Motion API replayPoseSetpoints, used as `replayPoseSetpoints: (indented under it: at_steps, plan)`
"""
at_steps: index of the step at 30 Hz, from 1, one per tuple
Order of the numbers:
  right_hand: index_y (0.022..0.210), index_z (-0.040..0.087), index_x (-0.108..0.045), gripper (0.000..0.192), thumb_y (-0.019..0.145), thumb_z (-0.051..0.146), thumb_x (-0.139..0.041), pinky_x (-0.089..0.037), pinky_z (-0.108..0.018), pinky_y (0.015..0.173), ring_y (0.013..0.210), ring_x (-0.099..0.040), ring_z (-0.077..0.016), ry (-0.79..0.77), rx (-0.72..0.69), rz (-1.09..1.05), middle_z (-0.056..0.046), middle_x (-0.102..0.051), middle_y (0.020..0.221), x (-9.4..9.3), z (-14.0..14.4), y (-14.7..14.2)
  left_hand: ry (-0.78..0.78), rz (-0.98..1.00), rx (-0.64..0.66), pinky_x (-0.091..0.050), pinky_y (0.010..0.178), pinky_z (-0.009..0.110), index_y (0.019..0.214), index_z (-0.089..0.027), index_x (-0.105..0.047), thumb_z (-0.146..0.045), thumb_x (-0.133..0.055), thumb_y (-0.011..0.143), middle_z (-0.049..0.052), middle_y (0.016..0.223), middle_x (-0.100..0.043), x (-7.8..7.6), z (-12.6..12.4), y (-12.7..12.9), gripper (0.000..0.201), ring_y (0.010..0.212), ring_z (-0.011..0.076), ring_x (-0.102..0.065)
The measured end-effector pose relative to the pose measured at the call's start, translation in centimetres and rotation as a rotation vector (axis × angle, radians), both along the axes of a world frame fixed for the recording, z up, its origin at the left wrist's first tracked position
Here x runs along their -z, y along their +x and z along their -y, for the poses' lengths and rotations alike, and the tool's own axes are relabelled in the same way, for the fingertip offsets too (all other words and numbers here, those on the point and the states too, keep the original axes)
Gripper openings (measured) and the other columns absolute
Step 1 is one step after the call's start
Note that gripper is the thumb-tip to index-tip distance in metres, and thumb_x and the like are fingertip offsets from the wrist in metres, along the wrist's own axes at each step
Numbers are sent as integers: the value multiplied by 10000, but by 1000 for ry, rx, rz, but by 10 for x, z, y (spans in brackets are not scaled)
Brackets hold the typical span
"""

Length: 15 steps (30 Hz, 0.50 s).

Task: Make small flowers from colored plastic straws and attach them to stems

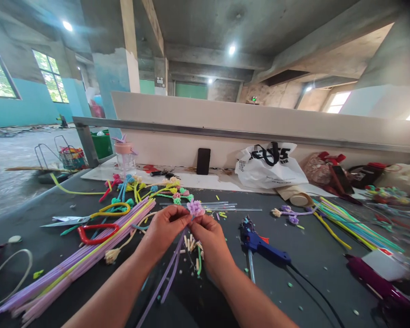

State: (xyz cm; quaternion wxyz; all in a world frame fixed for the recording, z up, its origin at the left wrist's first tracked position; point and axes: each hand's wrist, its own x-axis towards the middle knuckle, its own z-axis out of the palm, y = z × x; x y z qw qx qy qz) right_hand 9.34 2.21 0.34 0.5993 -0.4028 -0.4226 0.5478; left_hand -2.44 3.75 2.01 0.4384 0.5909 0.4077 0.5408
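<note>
We hold a small purple flower (195,208) between both hands above the dark surface (310,259): our left hand (166,228) and right hand (208,234) each close their grip on it with pinched fingertips. Its purple stems (167,278) trail down between our wrists, a blue glue gun (259,243) lies just to the right, and scissors (89,218) lie to the left.

A craft workbench inside a bare, unfinished industrial hall. Raw concrete beams and pillars (130,45) rise behind the dark worktable (310,255). On it lie a blue glue gun (259,243), scissors (89,218) left of that, and bundled coloured straws (71,264) along the table's left side.
</note>
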Motion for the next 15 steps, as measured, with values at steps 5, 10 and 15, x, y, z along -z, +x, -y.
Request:
replayPoseSetpoints:
  at_steps: [5,10,15]
  plan:
    - [518,160,-532,190,603,240,-682,-243,-216,474,470,-321,-70,50,31,20,67,-428,466,-4,5,-2,19,-62,-17,-420,634,224,702,-162,-636,-274,-610,698,-10,668,-614,-3,3,-1,116,655,128,-542]
    - [559,164,-542,181,603,258,-690,-259,-215,488,482,-338,-74,9,-18,-149,62,-443,498,-5,7,-5,-46,36,39,-415,614,204,725,-153,-600,-297,-599,718,-27,675,-573,-2,4,-1,144,647,106,-516]
    - [556,164,-544,179,595,258,-691,-261,-208,475,466,-341,-69,4,57,-153,67,-456,487,-2,4,-5,-69,21,86,-430,664,218,825,-146,-603,-300,-606,716,-5,763,-602,0,5,2,188,709,116,-542]
